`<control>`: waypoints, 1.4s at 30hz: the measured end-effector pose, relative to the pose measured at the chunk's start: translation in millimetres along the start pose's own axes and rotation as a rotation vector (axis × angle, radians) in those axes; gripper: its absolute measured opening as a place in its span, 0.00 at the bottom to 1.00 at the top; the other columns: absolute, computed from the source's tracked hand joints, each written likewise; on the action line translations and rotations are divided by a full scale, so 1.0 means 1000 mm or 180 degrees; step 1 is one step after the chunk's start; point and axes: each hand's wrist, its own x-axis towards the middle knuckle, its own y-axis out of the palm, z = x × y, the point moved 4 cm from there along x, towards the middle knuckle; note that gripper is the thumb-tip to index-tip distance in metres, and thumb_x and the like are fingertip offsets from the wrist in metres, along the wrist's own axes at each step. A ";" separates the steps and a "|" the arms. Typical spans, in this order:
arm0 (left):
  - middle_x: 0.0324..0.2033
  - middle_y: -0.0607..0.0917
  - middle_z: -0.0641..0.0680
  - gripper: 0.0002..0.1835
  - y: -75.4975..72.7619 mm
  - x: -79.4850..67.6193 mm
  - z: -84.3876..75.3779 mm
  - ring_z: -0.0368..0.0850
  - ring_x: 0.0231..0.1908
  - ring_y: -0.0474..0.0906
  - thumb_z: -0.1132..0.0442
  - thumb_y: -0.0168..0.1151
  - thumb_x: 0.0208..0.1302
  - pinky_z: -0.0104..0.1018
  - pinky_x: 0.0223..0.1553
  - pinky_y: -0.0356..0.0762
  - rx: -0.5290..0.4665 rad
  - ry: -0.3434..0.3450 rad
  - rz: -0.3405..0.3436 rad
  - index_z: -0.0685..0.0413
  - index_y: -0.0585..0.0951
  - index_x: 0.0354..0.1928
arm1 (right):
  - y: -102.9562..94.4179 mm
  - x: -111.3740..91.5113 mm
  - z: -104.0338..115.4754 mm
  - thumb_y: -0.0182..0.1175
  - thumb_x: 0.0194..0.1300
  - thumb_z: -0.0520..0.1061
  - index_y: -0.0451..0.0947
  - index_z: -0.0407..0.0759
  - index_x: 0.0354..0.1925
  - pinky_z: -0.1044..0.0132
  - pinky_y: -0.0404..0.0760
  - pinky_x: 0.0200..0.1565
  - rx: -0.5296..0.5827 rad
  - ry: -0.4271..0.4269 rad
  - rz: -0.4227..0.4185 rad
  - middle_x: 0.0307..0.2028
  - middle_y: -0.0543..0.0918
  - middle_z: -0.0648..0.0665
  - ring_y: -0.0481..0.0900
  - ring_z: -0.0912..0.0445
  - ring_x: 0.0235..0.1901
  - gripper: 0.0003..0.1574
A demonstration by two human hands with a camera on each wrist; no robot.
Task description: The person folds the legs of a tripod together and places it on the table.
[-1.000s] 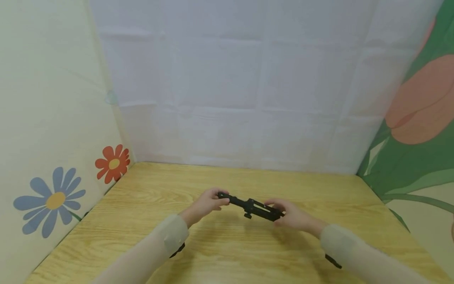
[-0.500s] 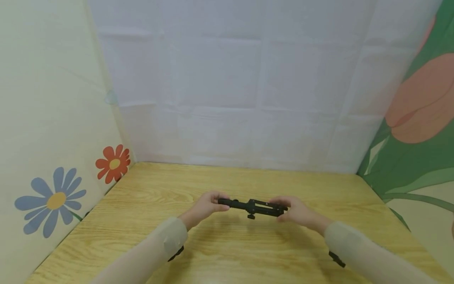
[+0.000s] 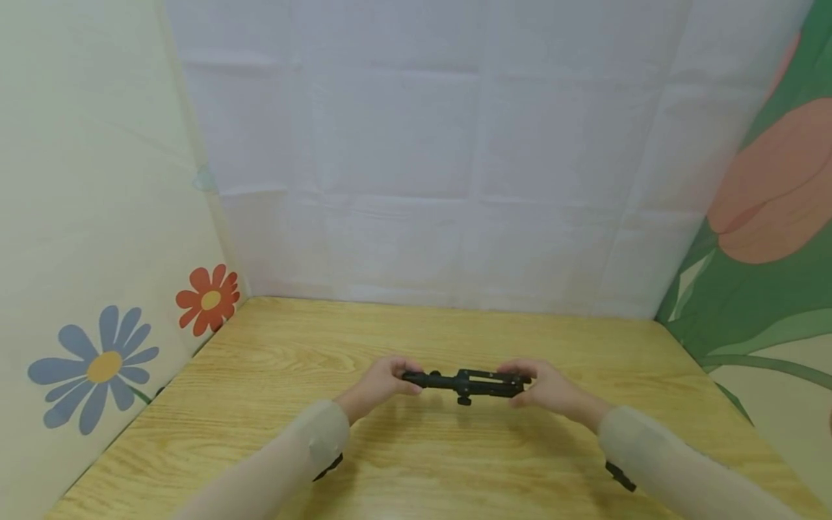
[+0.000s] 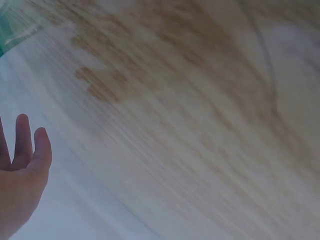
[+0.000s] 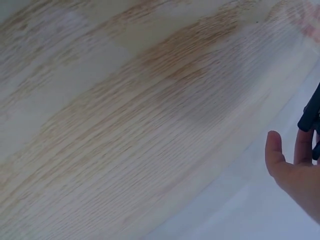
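Note:
A small black tripod, its legs folded together, is held level above the wooden table. My left hand pinches its narrow end between thumb and fingers. At the leg end, my right hand grips the tips of the legs. A little knob juts from the tripod's middle toward me. In the left wrist view only part of the left hand shows, at the left edge, and the tripod is out of sight. The right wrist view catches dark leg ends beside the fingers of the right hand.
The wood-grain table spreads under both hands. A white creased cloth closes off the back. Side panels carry printed flowers, a blue one at left and a pink one at right. Dark straps sit under the sleeves.
The tripod has turned from slanting down to the right to nearly level. Its left end came down and nearer with my left hand, while my right hand shifted slightly right.

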 end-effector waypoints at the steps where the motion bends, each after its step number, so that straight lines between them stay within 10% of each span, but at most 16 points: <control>1: 0.45 0.86 0.57 0.15 0.001 0.001 0.000 0.48 0.46 0.83 0.73 0.69 0.61 0.47 0.53 0.80 0.0011 -0.0007 -0.0010 0.66 0.82 0.50 | 0.000 0.000 0.000 0.71 0.55 0.32 0.75 0.35 0.63 0.31 0.65 0.63 -0.0001 -0.0007 0.0007 0.67 0.72 0.30 0.64 0.29 0.67 0.36; 42: 0.45 0.86 0.57 0.17 0.012 0.019 0.014 0.47 0.44 0.82 0.75 0.71 0.56 0.44 0.51 0.80 0.0358 -0.0036 0.0147 0.66 0.83 0.49 | 0.006 0.012 -0.029 0.73 0.47 0.31 0.79 0.32 0.58 0.33 0.64 0.65 -0.0007 -0.0097 -0.0016 0.60 0.79 0.30 0.71 0.31 0.63 0.37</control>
